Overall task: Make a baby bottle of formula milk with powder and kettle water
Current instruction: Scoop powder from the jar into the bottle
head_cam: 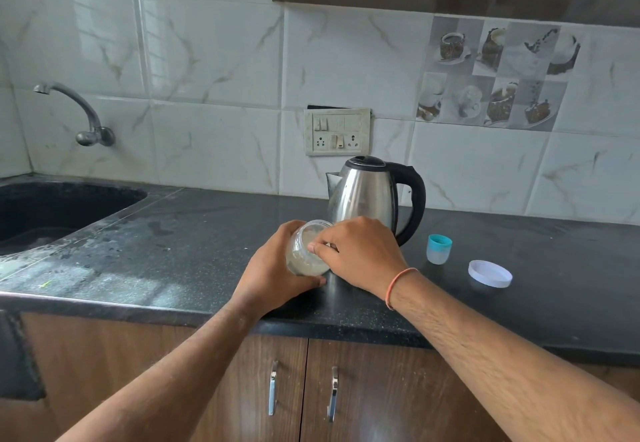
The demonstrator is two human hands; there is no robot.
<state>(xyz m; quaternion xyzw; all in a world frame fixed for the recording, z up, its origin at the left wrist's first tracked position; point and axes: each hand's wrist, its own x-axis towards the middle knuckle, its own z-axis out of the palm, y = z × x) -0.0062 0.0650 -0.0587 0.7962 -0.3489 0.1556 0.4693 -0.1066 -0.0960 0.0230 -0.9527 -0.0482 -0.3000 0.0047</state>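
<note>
My left hand (273, 270) grips a small clear jar (306, 251) with whitish powder inside, tilted toward me on the black counter (207, 233). My right hand (360, 254) is over the jar's open mouth, fingertips pinched inside it; whatever they hold is hidden. A steel kettle (367, 195) with a black handle stands right behind the hands. To the right sit a small bottle cap with a teal top (439, 249) and a white round lid (490, 273).
A dark sink (52, 213) lies at the far left under a wall tap (76, 109). A switch and socket plate (337, 131) is on the tiled wall behind the kettle. Wooden cupboard doors with metal handles (301, 389) are below the counter.
</note>
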